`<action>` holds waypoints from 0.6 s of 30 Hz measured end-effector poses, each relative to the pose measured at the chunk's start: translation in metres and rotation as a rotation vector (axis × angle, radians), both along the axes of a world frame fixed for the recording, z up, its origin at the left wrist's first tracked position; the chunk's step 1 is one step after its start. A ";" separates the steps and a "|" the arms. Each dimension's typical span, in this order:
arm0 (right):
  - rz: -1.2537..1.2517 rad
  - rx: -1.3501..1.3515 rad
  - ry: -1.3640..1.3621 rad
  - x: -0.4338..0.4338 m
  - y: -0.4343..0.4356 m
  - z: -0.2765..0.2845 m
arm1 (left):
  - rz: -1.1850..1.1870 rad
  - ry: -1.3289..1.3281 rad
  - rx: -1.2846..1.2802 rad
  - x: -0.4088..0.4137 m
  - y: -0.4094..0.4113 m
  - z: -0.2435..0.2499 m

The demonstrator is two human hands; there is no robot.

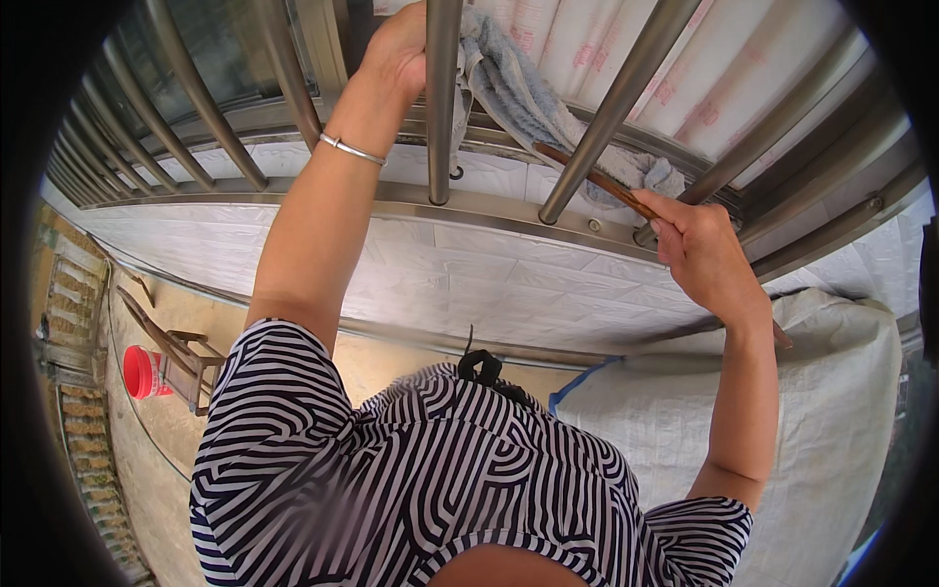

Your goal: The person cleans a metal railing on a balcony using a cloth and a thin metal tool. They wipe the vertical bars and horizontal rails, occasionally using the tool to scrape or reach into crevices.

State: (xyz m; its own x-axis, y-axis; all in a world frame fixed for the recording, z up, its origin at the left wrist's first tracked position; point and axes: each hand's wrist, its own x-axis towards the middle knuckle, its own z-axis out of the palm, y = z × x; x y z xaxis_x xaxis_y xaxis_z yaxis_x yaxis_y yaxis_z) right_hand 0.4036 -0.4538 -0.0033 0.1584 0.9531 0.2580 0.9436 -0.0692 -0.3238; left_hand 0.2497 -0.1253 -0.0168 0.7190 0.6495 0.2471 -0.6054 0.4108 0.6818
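Note:
My right hand grips a brown wooden stick between thumb and fingers. The stick's far end slants in behind a metal bar and lies against a grey-blue towel. This rumpled towel stretches along the window ledge behind the bars, from the top of the view down to the right. My left hand, above a silver bangle, reaches up to another bar beside the towel's upper end. Its fingers are hidden by that bar and the picture's edge, so its grip cannot be made out.
More window bars run left above a bottom rail. White tiles face the wall below. A pale woven sheet drapes at right. On the floor at left stand a wooden chair and a red bucket, near a balustrade.

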 end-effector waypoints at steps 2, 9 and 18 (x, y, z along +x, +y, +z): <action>-0.033 0.005 -0.083 -0.007 0.022 -0.001 | -0.041 0.040 -0.054 -0.002 -0.010 0.007; -0.002 0.031 -0.367 -0.006 0.086 -0.022 | 0.224 0.118 0.145 -0.023 -0.041 -0.004; 0.071 0.006 -0.373 -0.015 0.118 -0.010 | 0.294 0.407 0.607 -0.087 -0.096 -0.064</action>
State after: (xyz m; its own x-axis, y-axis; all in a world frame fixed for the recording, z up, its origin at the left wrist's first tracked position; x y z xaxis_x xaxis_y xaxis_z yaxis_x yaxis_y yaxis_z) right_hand 0.3885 -0.3359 -0.0130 -0.0138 0.9565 0.2913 0.9991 0.0014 0.0426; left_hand 0.1631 -0.2211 -0.0805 0.6488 0.6628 0.3738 -0.2862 -0.2426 0.9270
